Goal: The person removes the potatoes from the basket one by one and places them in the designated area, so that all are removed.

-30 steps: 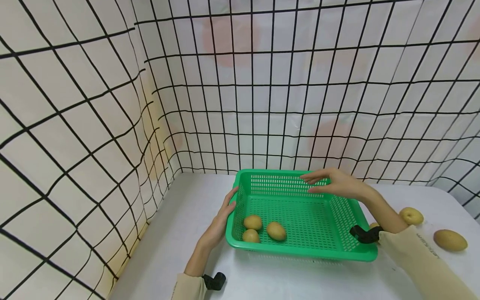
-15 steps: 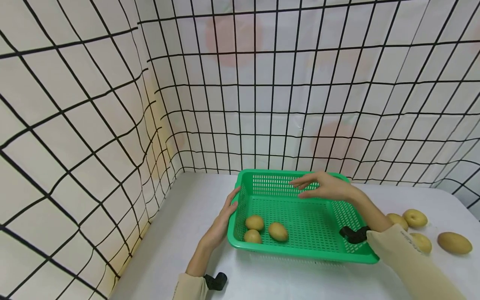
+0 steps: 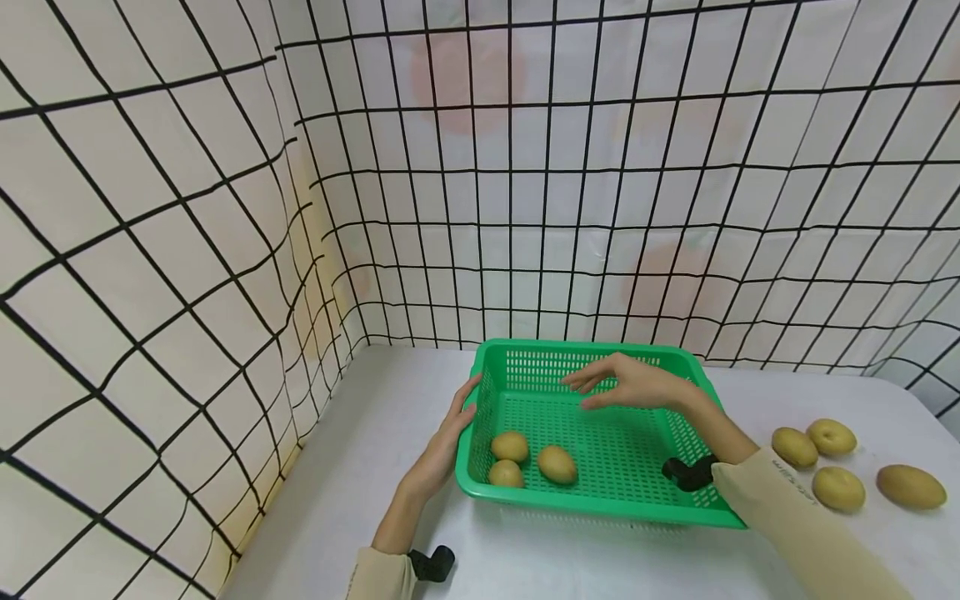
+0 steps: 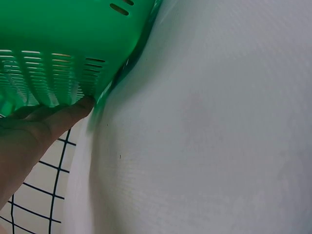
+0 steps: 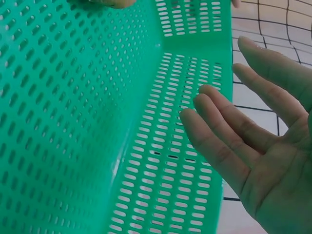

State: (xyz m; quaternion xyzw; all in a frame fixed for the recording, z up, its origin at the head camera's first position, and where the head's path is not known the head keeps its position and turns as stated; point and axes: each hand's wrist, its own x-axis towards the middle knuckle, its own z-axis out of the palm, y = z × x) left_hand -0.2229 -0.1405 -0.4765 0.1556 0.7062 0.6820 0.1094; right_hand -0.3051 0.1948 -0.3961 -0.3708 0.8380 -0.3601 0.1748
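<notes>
A green plastic basket (image 3: 585, 502) with slotted walls stands on the white surface. Three yellow-brown potatoes lie in its left part: an upper potato (image 3: 509, 447), a lower potato (image 3: 506, 474) and one beside them (image 3: 557, 464). My left hand (image 3: 444, 437) rests on the left rim, fingers fairly straight; the left wrist view shows its fingers (image 4: 63, 119) against the outer wall. Over the basket's back right part hovers my right hand (image 3: 630, 383), holding nothing. In the right wrist view its fingers (image 5: 219, 146) are spread and slightly bent, beside the slotted wall.
To the basket's right lie several more potatoes: a group of three, including a front potato (image 3: 838, 489), and a darker one (image 3: 911, 487) apart. Black wire mesh (image 3: 585, 223) stands behind the surface and along its left side, backed by pale sheeting.
My right hand has moved left and slightly down over the basket, uncovering the potatoes on the right. My left hand stays at the rim, and the three potatoes inside lie still.
</notes>
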